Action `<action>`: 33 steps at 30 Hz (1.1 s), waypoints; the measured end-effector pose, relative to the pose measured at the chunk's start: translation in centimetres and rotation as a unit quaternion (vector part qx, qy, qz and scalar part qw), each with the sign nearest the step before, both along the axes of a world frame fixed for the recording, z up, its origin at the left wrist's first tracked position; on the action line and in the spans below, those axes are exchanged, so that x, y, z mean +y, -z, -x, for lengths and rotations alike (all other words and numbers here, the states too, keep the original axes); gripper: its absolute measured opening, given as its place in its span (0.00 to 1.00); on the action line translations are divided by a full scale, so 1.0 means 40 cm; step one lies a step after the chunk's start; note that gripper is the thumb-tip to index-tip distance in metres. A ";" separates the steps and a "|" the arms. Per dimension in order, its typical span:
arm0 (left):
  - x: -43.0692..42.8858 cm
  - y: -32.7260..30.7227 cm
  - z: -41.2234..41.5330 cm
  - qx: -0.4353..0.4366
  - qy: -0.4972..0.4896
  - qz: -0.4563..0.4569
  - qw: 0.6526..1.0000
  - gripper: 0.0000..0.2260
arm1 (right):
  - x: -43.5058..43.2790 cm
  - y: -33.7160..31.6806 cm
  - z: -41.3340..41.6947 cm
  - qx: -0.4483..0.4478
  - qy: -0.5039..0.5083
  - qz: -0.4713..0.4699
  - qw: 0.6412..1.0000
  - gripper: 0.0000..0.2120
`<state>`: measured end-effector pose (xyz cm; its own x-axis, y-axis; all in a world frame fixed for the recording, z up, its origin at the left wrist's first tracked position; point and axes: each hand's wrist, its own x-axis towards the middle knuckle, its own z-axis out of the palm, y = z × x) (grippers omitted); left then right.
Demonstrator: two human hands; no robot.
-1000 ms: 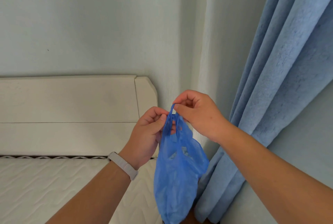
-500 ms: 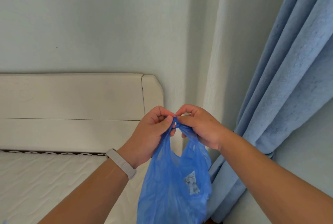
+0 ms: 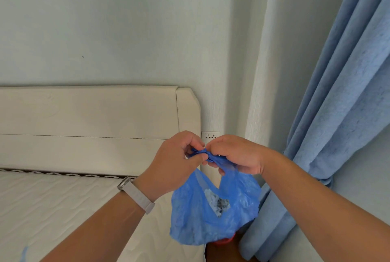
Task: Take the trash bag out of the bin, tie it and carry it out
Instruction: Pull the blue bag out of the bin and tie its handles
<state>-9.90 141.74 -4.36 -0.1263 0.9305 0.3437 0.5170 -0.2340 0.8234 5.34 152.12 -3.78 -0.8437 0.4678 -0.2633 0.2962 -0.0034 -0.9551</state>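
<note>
A thin blue trash bag (image 3: 213, 217) hangs in the air between my hands, with a crumpled white scrap showing through its plastic. My left hand (image 3: 175, 162) pinches the bag's left handle and my right hand (image 3: 236, 156) pinches the right one. The two handles meet in a twisted blue bunch (image 3: 202, 153) between my fingertips. A sliver of red (image 3: 226, 240) peeks out under the bag; I cannot tell what it is.
A cream headboard (image 3: 90, 126) and a white quilted mattress (image 3: 52, 204) fill the left. A wall socket (image 3: 210, 135) sits behind my hands. A blue curtain (image 3: 337, 114) hangs on the right, and a dark brown surface (image 3: 223, 253) lies below the bag.
My hands have come lower and closer together, drawing the two handles into a tighter bunch. The bag has spread wider below them.
</note>
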 end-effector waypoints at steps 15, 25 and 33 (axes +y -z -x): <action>-0.004 -0.003 -0.010 -0.019 -0.079 0.083 0.993 0.10 | -0.044 0.013 -0.029 0.062 0.176 -0.147 0.971 0.07; -0.035 -0.014 -0.028 -0.143 -0.090 0.096 0.981 0.05 | -0.137 0.095 -0.027 0.046 0.182 -0.495 0.848 0.04; -0.058 -0.028 -0.034 -0.187 -0.013 0.087 0.978 0.05 | -0.165 0.092 -0.024 0.104 0.240 -0.581 0.771 0.03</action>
<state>-8.53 139.41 -3.25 -0.2375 0.9656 0.1061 0.1764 -0.0646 0.9822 6.29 145.53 -7.44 -0.4674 0.5571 0.6864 0.3669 0.8287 -0.4228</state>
